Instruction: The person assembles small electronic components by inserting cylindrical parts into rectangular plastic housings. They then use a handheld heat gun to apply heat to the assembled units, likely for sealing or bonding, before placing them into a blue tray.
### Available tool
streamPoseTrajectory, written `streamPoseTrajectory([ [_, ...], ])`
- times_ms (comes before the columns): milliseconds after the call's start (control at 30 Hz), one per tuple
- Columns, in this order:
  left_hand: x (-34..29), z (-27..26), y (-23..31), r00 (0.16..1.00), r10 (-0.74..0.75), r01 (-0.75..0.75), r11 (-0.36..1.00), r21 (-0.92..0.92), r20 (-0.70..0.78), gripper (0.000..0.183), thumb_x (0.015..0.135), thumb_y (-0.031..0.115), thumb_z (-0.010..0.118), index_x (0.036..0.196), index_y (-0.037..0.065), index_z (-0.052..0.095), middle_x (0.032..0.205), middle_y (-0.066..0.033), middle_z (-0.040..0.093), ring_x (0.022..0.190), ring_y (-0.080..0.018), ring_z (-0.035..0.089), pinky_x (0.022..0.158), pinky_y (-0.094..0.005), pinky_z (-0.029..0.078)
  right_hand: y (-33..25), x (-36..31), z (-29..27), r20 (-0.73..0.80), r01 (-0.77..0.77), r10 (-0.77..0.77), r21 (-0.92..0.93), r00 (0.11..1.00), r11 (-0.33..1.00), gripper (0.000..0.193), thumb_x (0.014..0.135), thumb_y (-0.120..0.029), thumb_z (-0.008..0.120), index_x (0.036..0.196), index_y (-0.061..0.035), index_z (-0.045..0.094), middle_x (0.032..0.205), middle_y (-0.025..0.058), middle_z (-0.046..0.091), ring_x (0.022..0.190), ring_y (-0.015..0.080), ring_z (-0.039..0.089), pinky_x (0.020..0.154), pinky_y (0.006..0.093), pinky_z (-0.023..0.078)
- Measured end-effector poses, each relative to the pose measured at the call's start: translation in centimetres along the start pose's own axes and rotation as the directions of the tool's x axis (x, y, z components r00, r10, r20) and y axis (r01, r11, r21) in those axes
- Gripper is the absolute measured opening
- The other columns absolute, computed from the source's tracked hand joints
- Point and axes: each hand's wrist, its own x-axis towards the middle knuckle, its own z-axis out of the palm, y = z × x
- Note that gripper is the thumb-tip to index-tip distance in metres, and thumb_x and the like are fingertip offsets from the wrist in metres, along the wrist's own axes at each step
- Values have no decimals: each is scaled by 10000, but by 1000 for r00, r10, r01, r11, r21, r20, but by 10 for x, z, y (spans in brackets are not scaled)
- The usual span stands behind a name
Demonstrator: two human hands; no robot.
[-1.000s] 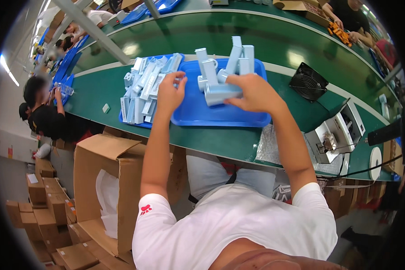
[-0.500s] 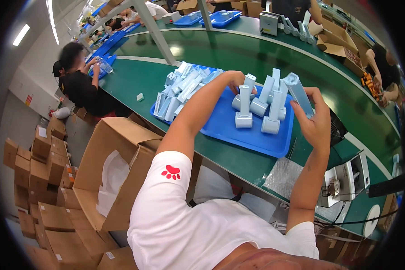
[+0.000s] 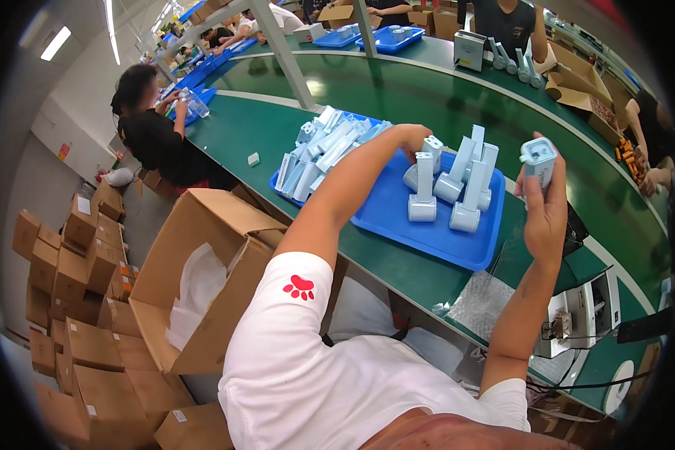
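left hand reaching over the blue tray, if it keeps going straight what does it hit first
Most likely the pale blue upright unit at its fingertips: the left hand seems already on it, though depth is unclear.

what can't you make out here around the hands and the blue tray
Head view only:
- Left hand: its fingertips are hidden behind the upright pale blue plastic devices, so its grip is unclear.
- Flat blue plastic tray: the near-left part is covered by the forearm.
- Pale blue device in the right hand: its lower end is hidden in the palm.
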Motion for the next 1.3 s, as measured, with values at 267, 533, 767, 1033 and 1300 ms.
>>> streamPoseTrajectory([
  [267, -147, -36, 28, 866, -54, -438, 397, -806, -497, 399, 947, 193, 641, 1318, 73, 557, 1304, -152, 607, 1168, -341, 654, 968, -494, 581, -13, -7, -6, -103, 147, -142, 38, 984, 988, 371, 995, -41, 558, 1364, -2, 531, 1274, 137, 610, 1182, 213, 577, 1068, 337, 398],
  [533, -160, 8, 183, 619, 131, -773, -73, -630, -774, 517, 923, 366, 561, 1385, 138, 523, 1327, -141, 621, 1194, -432, 616, 879, -471, 533, -13, 4, -21, -210, 414, -460, -230, 862, 881, 443, 857, 92, 676, 1287, 0, 618, 1344, 189, 641, 1309, 273, 576, 1088, 391, 454],
  [767, -171, 56, 268, 424, -11, -895, 147, -421, -905, 305, 1027, 338, 565, 1231, 111, 572, 1234, -115, 649, 1115, -278, 654, 883, -368, 541, -23, 0, -19, -431, 323, -118, 441, 895, 837, 535, 951, -24, 678, 1418, 1, 418, 1284, 267, 623, 1171, 363, 665, 1021, 521, 547],
  [1033, -168, 62, 264, 154, 274, -750, 658, 68, -949, 237, 829, 14, 806, 1037, 56, 700, 1226, -112, 650, 1077, -188, 633, 933, -326, 508, -28, 1, -25, -313, 301, -227, 211, 922, 930, 757, 939, -10, 669, 1567, -16, 247, 1219, 260, 659, 1110, 304, 692, 933, 467, 605],
  [1300, -172, 58, 260, 164, 309, -777, 625, 71, -937, 275, 817, -5, 802, 1067, 58, 706, 1191, -105, 655, 1037, -187, 645, 868, -303, 530, -11, -4, -28, -216, 301, -219, 509, 951, 806, 476, 1031, -166, 474, 1460, 42, 482, 1212, 344, 632, 906, 349, 738, 806, 429, 624],
])
